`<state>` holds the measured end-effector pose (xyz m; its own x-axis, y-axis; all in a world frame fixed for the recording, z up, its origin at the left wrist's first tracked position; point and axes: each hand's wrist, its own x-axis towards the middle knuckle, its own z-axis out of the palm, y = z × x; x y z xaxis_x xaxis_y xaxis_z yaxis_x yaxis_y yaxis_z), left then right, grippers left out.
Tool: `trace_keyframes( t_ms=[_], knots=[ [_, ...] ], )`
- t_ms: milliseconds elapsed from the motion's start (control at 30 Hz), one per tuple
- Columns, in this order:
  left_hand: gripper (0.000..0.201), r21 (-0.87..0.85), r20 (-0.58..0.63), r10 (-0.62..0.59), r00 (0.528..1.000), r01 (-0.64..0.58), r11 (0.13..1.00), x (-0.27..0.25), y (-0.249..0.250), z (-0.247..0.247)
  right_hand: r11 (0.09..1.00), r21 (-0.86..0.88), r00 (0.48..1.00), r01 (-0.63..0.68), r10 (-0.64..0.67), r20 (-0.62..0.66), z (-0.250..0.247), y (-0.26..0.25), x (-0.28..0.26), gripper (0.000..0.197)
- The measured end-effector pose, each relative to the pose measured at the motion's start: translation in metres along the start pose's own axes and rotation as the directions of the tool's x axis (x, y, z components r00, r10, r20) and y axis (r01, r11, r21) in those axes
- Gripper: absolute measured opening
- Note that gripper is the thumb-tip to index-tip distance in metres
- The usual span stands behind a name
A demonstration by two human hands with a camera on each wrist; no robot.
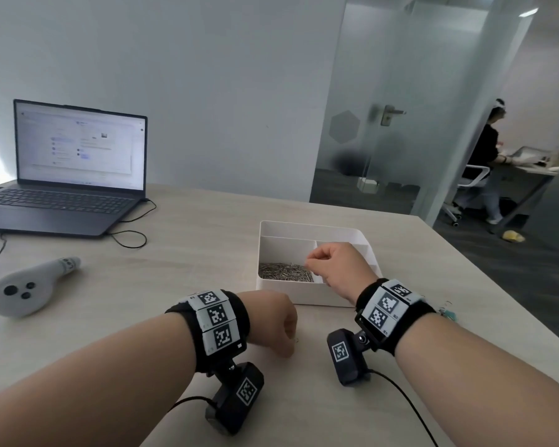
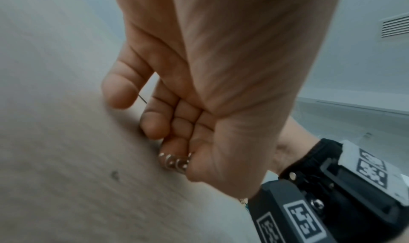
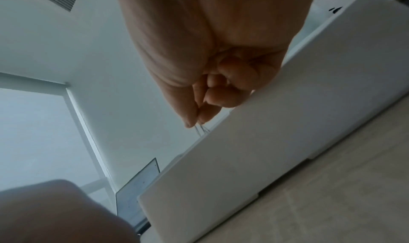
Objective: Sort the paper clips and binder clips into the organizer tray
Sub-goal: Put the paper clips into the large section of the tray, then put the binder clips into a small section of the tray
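A white organizer tray (image 1: pixel 365 240) stands on the table, with a pile of silver paper clips (image 1: pixel 284 273) in its front-left compartment. My right hand (image 1: pixel 308 261) hovers over that compartment, thumb and forefinger pinching a paper clip (image 3: pixel 201 129) just above the tray's near wall (image 3: pixel 243 150). My left hand (image 1: pixel 286 333) rests on the table in front of the tray with its fingers curled. It grips several paper clips (image 2: pixel 175 161), and a thin wire end shows between thumb and forefinger. A few coloured binder clips (image 1: pixel 446 309) lie by my right wrist.
An open laptop (image 1: pixel 75 175) with a trailing cable (image 1: pixel 129 235) sits at the far left. A grey controller (image 1: pixel 26 291) lies at the left. The table's right edge (image 1: pixel 497 285) runs diagonally. A person stands beyond the glass door (image 1: pixel 384 124).
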<state>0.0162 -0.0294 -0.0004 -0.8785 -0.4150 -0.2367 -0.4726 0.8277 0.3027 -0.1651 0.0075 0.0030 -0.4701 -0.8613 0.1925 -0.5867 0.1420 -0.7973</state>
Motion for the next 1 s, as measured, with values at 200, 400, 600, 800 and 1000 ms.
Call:
trace_keyframes(
  t_ms=[200, 400, 600, 800, 1000],
  knots=[
    [0.007, -0.091, -0.115, 0.066, 0.991, -0.077, 0.993, -0.001, -0.014, -0.005, 0.985, 0.157, 0.997, 0.071, -0.066, -0.037, -0.009, 0.006, -0.018, 0.006],
    [0.004, -0.226, -0.482, -0.047, 0.875, -0.073, 0.971, 0.015, -0.021, -0.018, 0.947, 0.306, 0.983, 0.099, -0.045, -0.178, -0.025, 0.027, -0.048, 0.011],
    [0.007, -0.266, -0.587, -0.239, 0.773, 0.095, 0.959, 0.042, -0.027, -0.026, 0.911, 0.390, 0.966, 0.136, -0.035, -0.255, -0.041, 0.044, -0.065, 0.015],
    [0.012, -0.148, -0.563, -0.224, 0.796, 0.170, 0.974, 0.055, -0.020, -0.024, 0.926, 0.340, 0.926, 0.167, -0.029, -0.376, -0.067, 0.064, -0.081, 0.013],
    [0.011, -0.197, -0.680, -0.055, 0.731, -0.110, 0.974, 0.061, 0.023, -0.013, 0.942, 0.314, 0.853, 0.116, 0.067, -0.517, -0.112, 0.096, -0.094, 0.011]
  ],
)
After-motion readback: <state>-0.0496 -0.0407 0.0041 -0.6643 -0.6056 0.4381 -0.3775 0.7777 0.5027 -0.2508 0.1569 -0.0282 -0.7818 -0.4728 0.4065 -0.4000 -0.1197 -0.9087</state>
